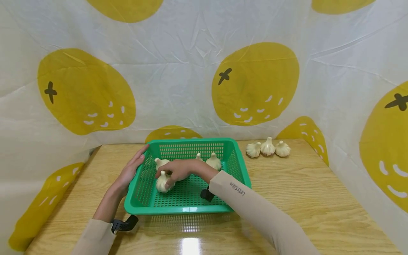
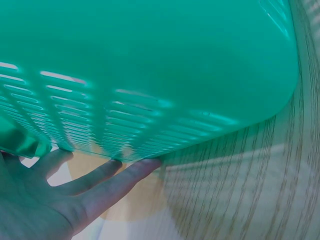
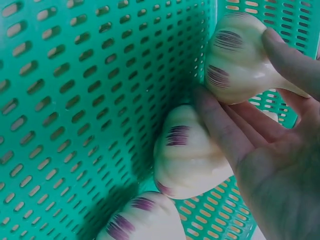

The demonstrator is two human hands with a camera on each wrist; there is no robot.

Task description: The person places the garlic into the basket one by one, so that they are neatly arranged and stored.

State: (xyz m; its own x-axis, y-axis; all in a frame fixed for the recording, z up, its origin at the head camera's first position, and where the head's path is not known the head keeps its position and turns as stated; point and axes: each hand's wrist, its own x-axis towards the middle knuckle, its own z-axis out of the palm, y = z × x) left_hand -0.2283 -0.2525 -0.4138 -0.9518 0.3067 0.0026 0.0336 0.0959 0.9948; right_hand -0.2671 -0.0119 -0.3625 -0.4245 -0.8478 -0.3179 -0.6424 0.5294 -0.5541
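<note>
Right-hand fingers (image 3: 222, 127) curled round a garlic bulb (image 3: 237, 60), its body between them and the thumb (image 3: 292, 60), inside the green basket (image 1: 188, 210).

This looks like a screened-off tabletop set up for recording; whether it stands in a home, a lab or an office cannot be told. A creased white sheet printed with large yellow fruit (image 1: 178, 88) rises along the far edge of a glossy, light wood-grain tabletop (image 1: 306, 184) and runs down its left and right edges, hiding the room behind. A white lamp-like reflection (image 1: 190, 246) shines by the near edge. Small black devices (image 1: 124, 224) sit at the person's wrists. The cream garlic bulbs with purple streaks (image 1: 268, 147), near the far right corner, have a smooth, model-like gloss.
</note>
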